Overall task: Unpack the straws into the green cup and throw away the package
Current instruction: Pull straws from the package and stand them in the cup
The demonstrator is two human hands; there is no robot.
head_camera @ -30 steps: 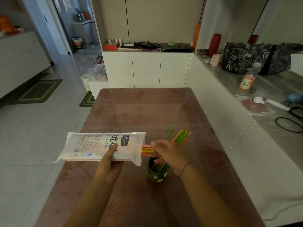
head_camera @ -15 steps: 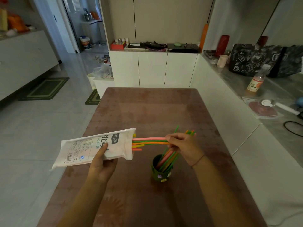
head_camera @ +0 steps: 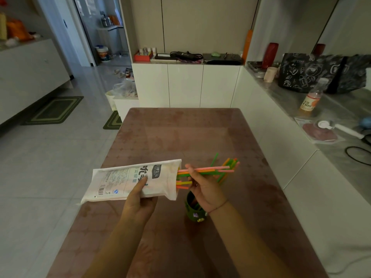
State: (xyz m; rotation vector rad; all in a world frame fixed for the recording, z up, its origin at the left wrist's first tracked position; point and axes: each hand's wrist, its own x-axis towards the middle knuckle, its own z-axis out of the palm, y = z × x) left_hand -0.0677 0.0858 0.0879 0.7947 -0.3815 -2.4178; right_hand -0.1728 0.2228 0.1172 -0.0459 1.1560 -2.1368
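Observation:
My left hand point(head_camera: 138, 199) holds the white straw package point(head_camera: 132, 180) level above the brown table point(head_camera: 180, 137), its open end facing right. My right hand point(head_camera: 204, 189) pinches a few pink, orange and green straws point(head_camera: 208, 169) that stick halfway out of that opening. More short straw ends point(head_camera: 183, 183) poke from the package below them. The green cup point(head_camera: 193, 212) stands on the table just under my right wrist, partly hidden by it. Several coloured straws point(head_camera: 227, 167) lean out of the cup to the far right.
A white counter point(head_camera: 301, 157) runs along the table's right side with a bottle point(head_camera: 311, 97), a black bag point(head_camera: 313, 73) and a cable. White cabinets point(head_camera: 186, 85) stand beyond the far edge. A bin with a plastic bag point(head_camera: 124, 93) sits on the floor at the far left.
My right hand went from a grip at the package mouth to pulling a few straws rightward out of it. It now holds them nearer the opening. The package stays level.

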